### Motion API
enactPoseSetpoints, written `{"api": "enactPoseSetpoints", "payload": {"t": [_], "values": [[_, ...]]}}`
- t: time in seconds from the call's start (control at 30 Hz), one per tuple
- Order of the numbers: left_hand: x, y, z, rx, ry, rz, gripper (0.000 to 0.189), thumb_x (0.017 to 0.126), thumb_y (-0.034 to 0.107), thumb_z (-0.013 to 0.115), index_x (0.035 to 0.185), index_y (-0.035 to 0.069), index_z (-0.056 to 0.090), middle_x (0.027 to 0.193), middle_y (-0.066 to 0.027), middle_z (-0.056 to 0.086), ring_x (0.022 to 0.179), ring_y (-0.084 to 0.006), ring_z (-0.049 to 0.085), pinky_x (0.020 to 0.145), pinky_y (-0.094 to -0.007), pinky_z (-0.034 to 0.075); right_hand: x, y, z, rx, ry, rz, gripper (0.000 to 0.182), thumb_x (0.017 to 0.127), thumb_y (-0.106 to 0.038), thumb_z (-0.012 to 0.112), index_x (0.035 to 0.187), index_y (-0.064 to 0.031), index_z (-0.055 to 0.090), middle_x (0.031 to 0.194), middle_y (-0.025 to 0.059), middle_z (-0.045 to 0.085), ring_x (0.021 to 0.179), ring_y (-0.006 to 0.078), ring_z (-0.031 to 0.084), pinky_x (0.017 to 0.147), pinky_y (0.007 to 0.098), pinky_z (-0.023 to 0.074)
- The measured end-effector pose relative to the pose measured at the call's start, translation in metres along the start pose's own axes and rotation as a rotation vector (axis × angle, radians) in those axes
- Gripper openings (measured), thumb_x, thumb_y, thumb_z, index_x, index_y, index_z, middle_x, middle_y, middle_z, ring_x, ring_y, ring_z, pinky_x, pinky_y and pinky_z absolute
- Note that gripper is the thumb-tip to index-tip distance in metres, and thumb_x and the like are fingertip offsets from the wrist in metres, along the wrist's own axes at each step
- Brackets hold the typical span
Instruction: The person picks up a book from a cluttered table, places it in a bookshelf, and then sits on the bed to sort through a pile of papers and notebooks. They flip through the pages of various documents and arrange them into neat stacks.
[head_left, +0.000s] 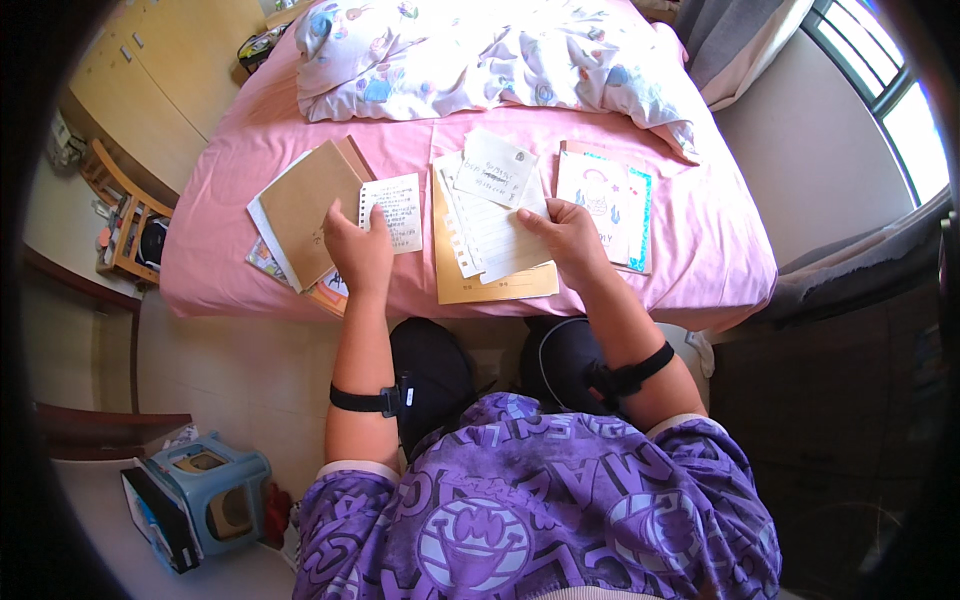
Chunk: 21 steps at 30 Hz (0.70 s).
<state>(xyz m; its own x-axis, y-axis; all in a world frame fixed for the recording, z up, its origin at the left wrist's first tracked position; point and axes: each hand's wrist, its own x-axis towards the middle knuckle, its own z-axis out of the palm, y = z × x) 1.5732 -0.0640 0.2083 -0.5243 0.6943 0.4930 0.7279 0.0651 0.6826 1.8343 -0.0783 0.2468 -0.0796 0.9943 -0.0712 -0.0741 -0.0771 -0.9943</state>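
My right hand (570, 236) pinches the edge of loose lined paper sheets (517, 236) between thumb and fingers. A small handwritten slip (496, 169) lies at the top of those sheets, over a yellow paper booklet (495, 291). On the left, my left hand (360, 244) is over the edges of a brown-covered notebook (304, 210) and a small handwritten page with punched holes (401, 214); its thumb overlaps the page, and whether it grips the page is unclear. To the right lies a sheet with a coloured drawing (589, 195), partly behind my right hand.
The papers rest on a bed with a pink sheet (705, 255). A patterned quilt (480, 60) is bunched beyond them. A wooden chair (131, 225) and a blue plastic stool (217, 480) stand at the left. Grey curtains (739, 45) hang at the right.
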Motion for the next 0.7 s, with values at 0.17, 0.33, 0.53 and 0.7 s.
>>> {"api": "enactPoseSetpoints", "payload": {"t": [0.17,0.33,0.53,0.7], "values": [[-0.019,0.061,-0.013,-0.624,-0.327,-0.114,0.053,0.078,0.035,0.073,0.106,-0.006,0.055,0.105,-0.0185,0.061,0.100,-0.0278,0.058,0.086,-0.0362,0.045,-0.010,-0.006,0.018,0.042,-0.039,0.020,0.018,0.085,-0.015,0.068,0.084,0.0028,0.064,0.074,0.0030,0.064,0.060,0.0053,0.055,0.053,0.0212,0.0440],[-0.026,0.077,-0.014,-0.861,-0.486,-0.153,0.029,0.080,0.019,0.071,0.096,-0.004,0.062,0.084,-0.0101,0.068,0.073,-0.0130,0.061,0.068,-0.0279,0.049,-0.021,-0.009,0.031,-0.005,-0.211,0.019,0.020,0.084,-0.012,0.069,0.094,0.0047,0.065,0.082,0.0052,0.067,0.070,0.0078,0.059,0.063,0.0222,0.0471],[-0.016,0.070,-0.041,-0.898,-0.729,-0.170,0.028,0.081,0.006,0.068,0.106,-0.002,0.059,0.093,-0.0075,0.066,0.082,-0.0113,0.063,0.073,-0.0246,0.050,-0.024,-0.014,0.024,-0.112,-0.337,0.012,0.021,0.084,-0.010,0.068,0.099,0.0051,0.066,0.089,0.0057,0.068,0.077,0.0091,0.060,0.072,0.0243,0.0479],[-0.021,0.076,-0.066,-0.978,-0.821,-0.220,0.050,0.074,0.002,0.071,0.119,-0.002,0.051,0.109,-0.0096,0.061,0.097,-0.0160,0.060,0.086,-0.0288,0.048,-0.028,-0.017,0.030,0.047,-0.359,0.005,0.022,0.085,-0.008,0.066,0.103,0.0038,0.065,0.094,0.0060,0.068,0.083,0.0097,0.060,0.077,0.0246,0.0471]]}}
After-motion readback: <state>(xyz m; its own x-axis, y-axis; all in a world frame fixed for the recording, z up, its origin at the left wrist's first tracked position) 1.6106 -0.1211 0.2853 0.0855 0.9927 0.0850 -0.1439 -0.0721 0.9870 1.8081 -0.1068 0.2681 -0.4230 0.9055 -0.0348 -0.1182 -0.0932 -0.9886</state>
